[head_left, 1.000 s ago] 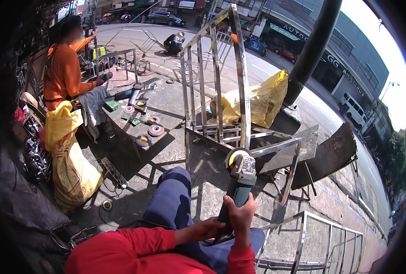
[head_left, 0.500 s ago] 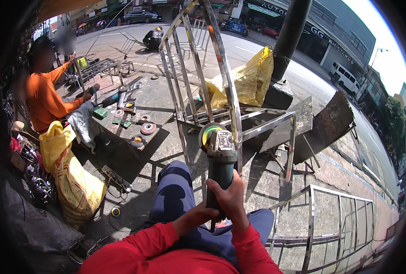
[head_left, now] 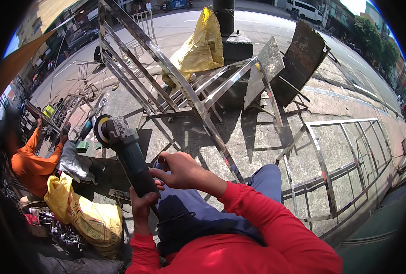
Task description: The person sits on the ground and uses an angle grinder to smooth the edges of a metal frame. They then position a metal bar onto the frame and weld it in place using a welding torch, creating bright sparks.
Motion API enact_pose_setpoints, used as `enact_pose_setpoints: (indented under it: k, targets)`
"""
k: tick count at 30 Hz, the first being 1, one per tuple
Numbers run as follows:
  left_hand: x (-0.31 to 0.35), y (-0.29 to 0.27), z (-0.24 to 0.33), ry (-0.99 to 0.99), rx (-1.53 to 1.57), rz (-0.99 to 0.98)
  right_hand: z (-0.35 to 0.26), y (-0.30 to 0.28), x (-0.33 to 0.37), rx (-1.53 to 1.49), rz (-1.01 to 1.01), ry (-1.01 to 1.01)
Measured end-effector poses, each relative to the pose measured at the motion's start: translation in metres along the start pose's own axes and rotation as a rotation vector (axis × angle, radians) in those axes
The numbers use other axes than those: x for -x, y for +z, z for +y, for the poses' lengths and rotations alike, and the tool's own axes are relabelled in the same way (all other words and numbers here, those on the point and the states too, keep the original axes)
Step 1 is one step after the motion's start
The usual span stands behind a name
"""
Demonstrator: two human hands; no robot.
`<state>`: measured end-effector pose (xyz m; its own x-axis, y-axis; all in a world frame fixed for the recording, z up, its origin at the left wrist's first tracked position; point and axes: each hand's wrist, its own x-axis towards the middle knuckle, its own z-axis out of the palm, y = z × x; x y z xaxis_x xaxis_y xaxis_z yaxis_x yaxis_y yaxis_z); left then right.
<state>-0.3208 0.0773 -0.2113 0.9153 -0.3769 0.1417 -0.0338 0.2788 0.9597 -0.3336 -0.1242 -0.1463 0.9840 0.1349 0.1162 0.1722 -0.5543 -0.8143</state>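
Note:
An angle grinder (head_left: 130, 157) with a dark teal body slants up and to the left, its grey head and round disc (head_left: 103, 129) at the top end. My left hand (head_left: 142, 203) is wrapped round the lower part of its body. Beside the body, my right hand (head_left: 182, 171) has bent fingers, thumb and forefinger apart; the thumb end meets the side of the grinder. I see no object held in this hand. Just beyond the grinder and right hand, a shiny metal tube frame (head_left: 184, 86) leans diagonally across the view.
Another metal frame (head_left: 324, 176) stands at right. Worn boards (head_left: 298, 64) and a yellow sack (head_left: 203, 45) sit ahead, near a dark post (head_left: 224, 20). A person in orange (head_left: 34, 160) works at left, behind a second yellow sack (head_left: 91, 219). The road (head_left: 257, 23) runs beyond.
The grinder has swung left and tilted. My right hand has come off its two-handed grip to the grinder's side; my left hand keeps hold. The view has turned right.

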Motion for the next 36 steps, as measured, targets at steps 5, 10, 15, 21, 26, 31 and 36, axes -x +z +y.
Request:
enact_pose_setpoints:
  k: [5, 10, 15, 21, 26, 31, 36]
  targets:
    - [0.005, -0.046, -0.003, -0.096, -0.062, 0.091, 0.052, 0.013, 0.033, 0.088, -0.047, 0.157]
    - [0.002, -0.075, -0.015, -0.087, 0.097, 0.274, 0.125, 0.04, 0.091, 0.146, -0.113, 0.423]
    - [0.002, -0.101, -0.006, -0.12, -0.107, 0.322, 0.178, 0.053, 0.156, 0.379, -0.229, 0.688]
    - [-0.008, -0.125, -0.019, -0.196, 0.076, 0.396, 0.203, 0.06, 0.157, 0.415, -0.177, 0.695]
    - [-0.004, -0.146, -0.044, -0.284, 0.149, 0.416, 0.191, 0.068, 0.164, 0.397, -0.28, 0.583]
    - [0.018, -0.167, -0.068, -0.33, 0.103, 0.462, 0.19, 0.072, 0.164, 0.473, -0.328, 0.555]
    - [0.022, -0.186, -0.085, -0.408, 0.065, 0.511, 0.206, 0.082, 0.159, 0.495, -0.379, 0.661]
